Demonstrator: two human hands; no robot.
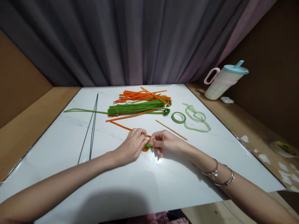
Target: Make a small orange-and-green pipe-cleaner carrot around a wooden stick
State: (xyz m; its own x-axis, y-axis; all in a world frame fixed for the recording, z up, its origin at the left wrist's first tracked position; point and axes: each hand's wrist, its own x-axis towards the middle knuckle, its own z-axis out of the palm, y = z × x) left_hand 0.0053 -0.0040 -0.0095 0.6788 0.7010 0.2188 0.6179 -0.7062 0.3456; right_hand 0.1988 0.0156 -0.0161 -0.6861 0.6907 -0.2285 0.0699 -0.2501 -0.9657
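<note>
Between my two hands is a small orange and green pipe-cleaner piece (146,147), partly covered by the fingers. My left hand (134,143) closes on it from the left. From the other side, my right hand (162,141) pinches its green part between thumb and forefinger. An orange pipe cleaner (120,125) lies bent just behind my hands, one end running in under the fingers. Beyond it lie a bundle of green pipe cleaners (137,107) and a loose heap of orange pipe cleaners (133,95).
Dark green wire stems (93,124) lie at the left. Right of centre are a wooden stick (171,129), a roll of green tape (174,119) and a curled pale green ribbon (198,129). A tumbler (220,81) stands at the far right, near paper scraps (264,158).
</note>
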